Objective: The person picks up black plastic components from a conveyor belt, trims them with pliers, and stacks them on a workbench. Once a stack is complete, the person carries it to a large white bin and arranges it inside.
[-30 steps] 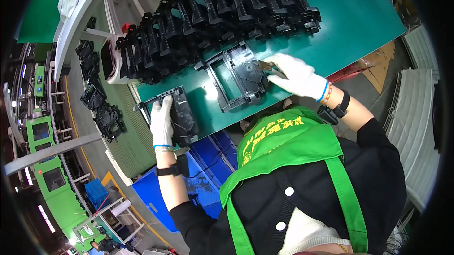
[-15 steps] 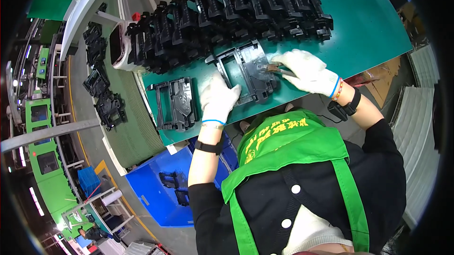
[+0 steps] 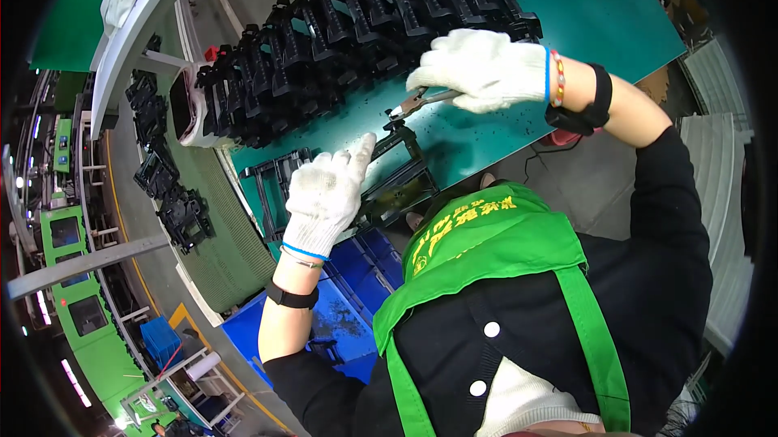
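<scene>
My right hand (image 3: 486,70), in a white knit glove, is closed around the handles of a pair of pliers (image 3: 416,103). Their jaws are at the upper corner of a black plastic frame (image 3: 415,168). My gloved left hand (image 3: 326,195) grips the frame's left side, with one digit stretched out towards the jaws; its other fingers are partly hidden. The frame is tilted near the table's front edge. Left of it, a second black plastic frame (image 3: 258,182) lies partly hidden behind my left hand.
A long row of stacked black frames (image 3: 356,27) stands across the green table (image 3: 596,23). Dark scraps are scattered over the tabletop. A blue bin (image 3: 344,319) is below the front edge. More black parts (image 3: 174,198) lie on a green belt (image 3: 219,234) at left.
The frame has been turned and tilted from lying flat. My right hand has moved up and left with the pliers, and my left hand has shifted left and slightly down.
</scene>
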{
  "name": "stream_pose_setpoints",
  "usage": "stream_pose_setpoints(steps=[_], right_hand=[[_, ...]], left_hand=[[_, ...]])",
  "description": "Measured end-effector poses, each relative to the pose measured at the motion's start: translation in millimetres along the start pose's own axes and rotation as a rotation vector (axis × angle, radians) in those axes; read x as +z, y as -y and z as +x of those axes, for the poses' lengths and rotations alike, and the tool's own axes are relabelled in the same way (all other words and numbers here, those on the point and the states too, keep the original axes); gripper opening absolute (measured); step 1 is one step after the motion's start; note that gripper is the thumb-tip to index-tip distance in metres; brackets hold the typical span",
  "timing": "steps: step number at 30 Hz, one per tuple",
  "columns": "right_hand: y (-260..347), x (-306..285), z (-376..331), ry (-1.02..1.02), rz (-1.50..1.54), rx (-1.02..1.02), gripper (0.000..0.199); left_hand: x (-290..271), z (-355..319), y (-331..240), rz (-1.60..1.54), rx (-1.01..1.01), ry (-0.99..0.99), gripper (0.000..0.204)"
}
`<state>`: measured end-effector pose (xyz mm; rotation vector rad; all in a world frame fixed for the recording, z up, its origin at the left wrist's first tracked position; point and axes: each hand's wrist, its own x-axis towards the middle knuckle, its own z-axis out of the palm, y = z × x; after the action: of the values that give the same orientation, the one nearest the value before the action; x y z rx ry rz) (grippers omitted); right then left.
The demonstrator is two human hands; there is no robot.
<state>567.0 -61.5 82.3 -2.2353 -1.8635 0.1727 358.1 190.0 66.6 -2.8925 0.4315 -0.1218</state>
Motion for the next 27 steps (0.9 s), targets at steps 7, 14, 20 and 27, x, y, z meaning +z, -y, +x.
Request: stream_pose_setpoints(steps=[7,14,20,27], right_hand=[[1.3,-20.6,29.6,0.285,-0.047,0.019,0.036],[3.2,-24.1,19.9,0.010,-0.121,-0.113,0.035],[30.9,14.2,-9.9,-0.493,0.256,0.137,0.043],[64.7,84.4,-6.4,-0.675,0.271,0.247,0.056]], left_hand=[[-3.2,4.4,5.2,-0.009,0.055,0.108,0.054],[-18.5,-9.9,9.5,-0.192,-0.151,0.126,0.055],[14.1,-68.7,-3.6,-1.285,-0.806,-0.272,0.052],[8.3,-53.3,-61.3,-1.990,-1.218,-0.870,0.050]])
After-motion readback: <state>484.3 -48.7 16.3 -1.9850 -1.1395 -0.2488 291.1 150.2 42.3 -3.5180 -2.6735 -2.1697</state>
